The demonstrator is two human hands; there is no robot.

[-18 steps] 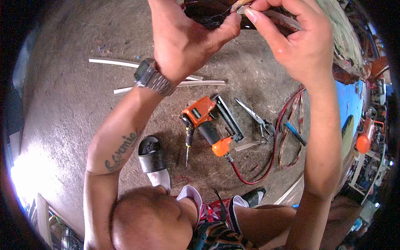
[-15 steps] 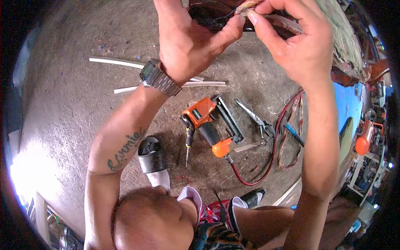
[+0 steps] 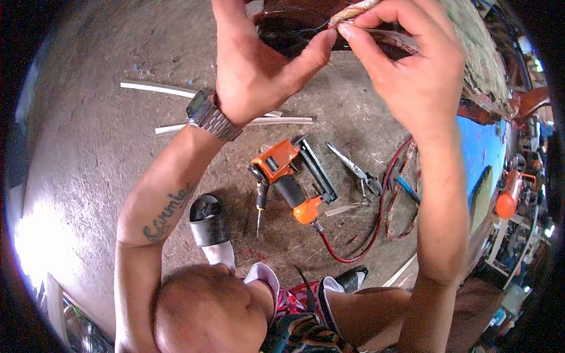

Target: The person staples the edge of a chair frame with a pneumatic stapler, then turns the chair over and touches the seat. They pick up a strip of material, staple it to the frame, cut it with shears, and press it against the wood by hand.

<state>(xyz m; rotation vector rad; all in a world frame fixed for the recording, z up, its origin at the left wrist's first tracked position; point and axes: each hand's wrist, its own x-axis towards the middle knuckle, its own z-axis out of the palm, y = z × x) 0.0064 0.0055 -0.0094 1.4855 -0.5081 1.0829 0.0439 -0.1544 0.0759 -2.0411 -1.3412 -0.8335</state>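
At the top of the head view, my right hand pinches a pale, reddish-striped braided cord close to its end, thumb against fingertips. My left hand, with a metal watch on its wrist, has its thumb stretched out to the cord's end. The left fingers point up and are cut off by the frame edge, spread from the thumb. Behind the hands is a dark brown piece with a thin dark thread across it. Fibrous, pale padding lies beyond my right hand.
On the floor lie an orange staple gun with a red hose, a screwdriver, scissors, a blue-handled tool and white strips. My sandalled foot is near the screwdriver. An orange tank stands far right.
The view has shifted slightly, so the floor things sit a little further left. More of the cord shows above my right fingers; the right hand keeps its pinch.
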